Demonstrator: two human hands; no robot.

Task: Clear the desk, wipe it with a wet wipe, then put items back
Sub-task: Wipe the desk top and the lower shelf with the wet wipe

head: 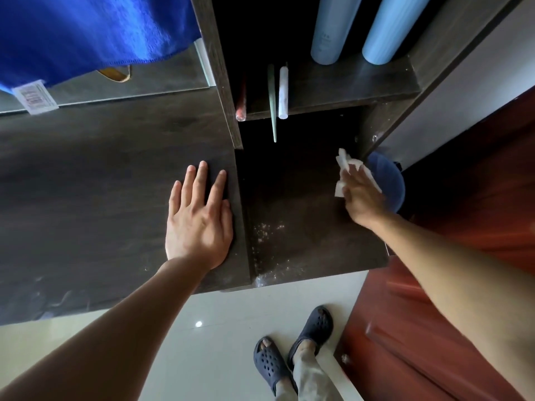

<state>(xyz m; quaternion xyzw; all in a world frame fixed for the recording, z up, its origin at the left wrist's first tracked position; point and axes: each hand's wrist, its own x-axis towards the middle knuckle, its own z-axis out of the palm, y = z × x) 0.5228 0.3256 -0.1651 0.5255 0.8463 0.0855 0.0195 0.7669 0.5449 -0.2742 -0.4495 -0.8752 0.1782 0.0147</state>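
Note:
The dark wooden desk (86, 180) fills the left and middle of the view. My left hand (199, 218) lies flat on it, fingers spread, near its right edge. To the right, a lower dark shelf surface (298, 227) carries pale dust specks near its front. My right hand (362, 198) is above that shelf's right end, holding a crumpled white wet wipe (347, 166). Just beyond the wipe sits a blue bin (390, 183), partly hidden by my hand.
An upper shelf (347, 91) holds two pale blue cylinders (388, 27), a white stick (283, 94), a green stick (272, 105) and a red-tipped item (241, 111). A blue towel (86, 33) hangs at top left. A red-brown door (448, 285) stands at right. My feet wear dark clogs (289, 348).

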